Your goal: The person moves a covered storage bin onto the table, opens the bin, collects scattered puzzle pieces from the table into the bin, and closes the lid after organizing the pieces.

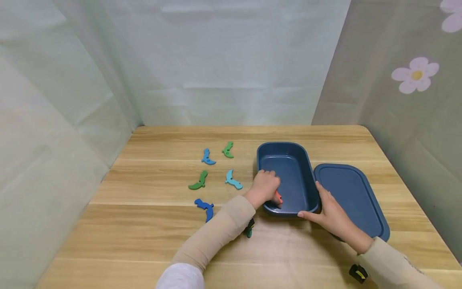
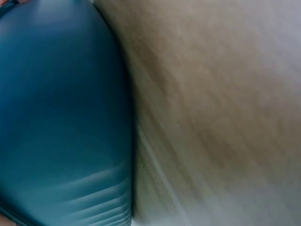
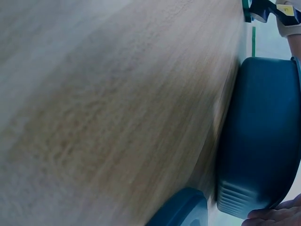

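Note:
My left hand [image 1: 266,185] reaches over the near left side of a deep blue rectangular box [image 1: 288,170]. It pinches a red bird-shaped piece [image 1: 278,197] low inside, most of it hidden by the fingers. At the near right corner, my right hand [image 1: 332,212] grips the box, thumb on the front rim and fingers along the right side. Its fingers [image 3: 277,215] show against the box wall [image 3: 258,136] in the right wrist view. The left wrist view is mostly filled by the box's outer wall [image 2: 66,103] and blurred wood.
Left of the box lie several flat bird-shaped pieces: a blue one [image 1: 207,157], a green one [image 1: 228,150], another green one [image 1: 199,181], a light blue one [image 1: 232,180] and a dark blue one [image 1: 205,208]. A blue lid [image 1: 351,200] lies flat against the box's right side.

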`<state>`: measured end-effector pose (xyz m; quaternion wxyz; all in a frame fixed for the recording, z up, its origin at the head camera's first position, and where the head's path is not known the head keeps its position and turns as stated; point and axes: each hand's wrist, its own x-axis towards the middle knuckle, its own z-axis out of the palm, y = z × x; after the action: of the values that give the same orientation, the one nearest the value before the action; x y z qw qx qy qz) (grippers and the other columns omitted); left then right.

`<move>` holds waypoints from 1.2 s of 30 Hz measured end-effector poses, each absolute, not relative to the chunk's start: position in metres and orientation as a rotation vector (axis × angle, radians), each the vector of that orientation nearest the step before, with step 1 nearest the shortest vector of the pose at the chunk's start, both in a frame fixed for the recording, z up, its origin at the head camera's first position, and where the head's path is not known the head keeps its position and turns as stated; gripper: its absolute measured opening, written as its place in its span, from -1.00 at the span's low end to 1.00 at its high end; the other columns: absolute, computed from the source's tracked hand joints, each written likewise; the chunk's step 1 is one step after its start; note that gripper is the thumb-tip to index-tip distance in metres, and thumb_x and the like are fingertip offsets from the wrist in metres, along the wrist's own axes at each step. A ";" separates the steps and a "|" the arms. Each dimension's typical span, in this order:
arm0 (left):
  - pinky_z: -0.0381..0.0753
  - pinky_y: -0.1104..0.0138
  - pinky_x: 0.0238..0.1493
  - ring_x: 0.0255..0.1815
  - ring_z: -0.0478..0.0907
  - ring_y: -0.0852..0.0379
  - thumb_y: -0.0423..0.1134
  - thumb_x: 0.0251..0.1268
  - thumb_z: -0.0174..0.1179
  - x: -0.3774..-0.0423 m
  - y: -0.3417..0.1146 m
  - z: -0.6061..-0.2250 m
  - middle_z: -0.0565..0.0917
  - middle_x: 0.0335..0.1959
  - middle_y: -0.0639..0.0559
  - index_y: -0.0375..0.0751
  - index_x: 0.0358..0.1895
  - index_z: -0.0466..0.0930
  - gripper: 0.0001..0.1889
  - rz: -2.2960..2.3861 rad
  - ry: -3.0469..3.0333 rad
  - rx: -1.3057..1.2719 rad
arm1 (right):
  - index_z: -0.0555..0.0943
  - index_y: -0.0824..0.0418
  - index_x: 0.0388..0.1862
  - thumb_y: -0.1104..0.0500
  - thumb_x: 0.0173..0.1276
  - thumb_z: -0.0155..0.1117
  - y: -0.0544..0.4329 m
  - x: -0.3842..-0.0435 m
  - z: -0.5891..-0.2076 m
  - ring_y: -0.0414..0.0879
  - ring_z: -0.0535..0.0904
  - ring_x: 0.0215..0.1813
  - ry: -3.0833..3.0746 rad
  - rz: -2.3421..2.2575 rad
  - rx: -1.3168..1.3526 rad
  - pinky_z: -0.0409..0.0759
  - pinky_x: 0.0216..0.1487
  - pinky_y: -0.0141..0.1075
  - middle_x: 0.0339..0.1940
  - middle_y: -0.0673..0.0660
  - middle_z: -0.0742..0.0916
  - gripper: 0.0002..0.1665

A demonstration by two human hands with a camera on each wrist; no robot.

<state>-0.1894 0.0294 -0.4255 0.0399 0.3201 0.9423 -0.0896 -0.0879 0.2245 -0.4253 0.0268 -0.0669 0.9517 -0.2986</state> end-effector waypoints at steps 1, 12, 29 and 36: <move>0.44 0.31 -0.08 -0.12 0.51 0.15 0.48 -0.34 0.34 -0.189 0.029 -0.425 0.61 -0.17 0.11 0.07 -0.09 0.67 -0.27 -0.266 2.892 0.984 | -0.04 0.53 0.45 -0.22 0.02 0.46 0.224 -0.088 -0.425 0.58 0.10 0.33 2.940 -0.925 -0.208 0.18 0.22 0.37 0.39 0.59 0.20 0.35; 0.46 0.32 -0.14 -0.13 0.52 0.13 0.51 -0.33 0.29 -0.183 0.023 -0.424 0.59 -0.17 0.09 -0.04 -0.03 0.62 -0.18 -0.102 2.970 1.109 | 0.01 0.58 0.41 -0.19 -0.01 0.49 0.225 -0.083 -0.426 0.60 0.11 0.31 2.958 -0.936 -0.232 0.19 0.21 0.38 0.37 0.61 0.22 0.33; 0.49 0.35 -0.01 0.00 0.49 0.12 0.39 -0.14 0.30 -0.178 0.023 -0.429 0.56 0.05 0.05 -0.09 0.26 0.47 -0.11 0.143 2.994 1.078 | 0.02 0.62 0.39 -0.28 0.01 0.43 0.225 -0.083 -0.417 0.65 0.12 0.26 2.927 -0.837 -0.258 0.27 0.13 0.38 0.37 0.62 0.20 0.35; 0.47 0.34 0.02 0.02 0.47 0.10 0.32 -0.04 0.29 -0.186 0.021 -0.423 0.55 0.07 0.02 -0.12 0.28 0.44 -0.17 0.166 2.985 1.058 | 0.01 0.62 0.40 -0.35 0.01 0.38 0.225 -0.093 -0.411 0.66 0.12 0.26 2.923 -0.792 -0.291 0.28 0.12 0.38 0.38 0.62 0.19 0.38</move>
<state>-0.1864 0.0211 -0.4229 -0.0150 0.3334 0.9412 0.0525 -0.0931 0.2249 -0.4107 0.0497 -0.0954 0.9596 -0.2600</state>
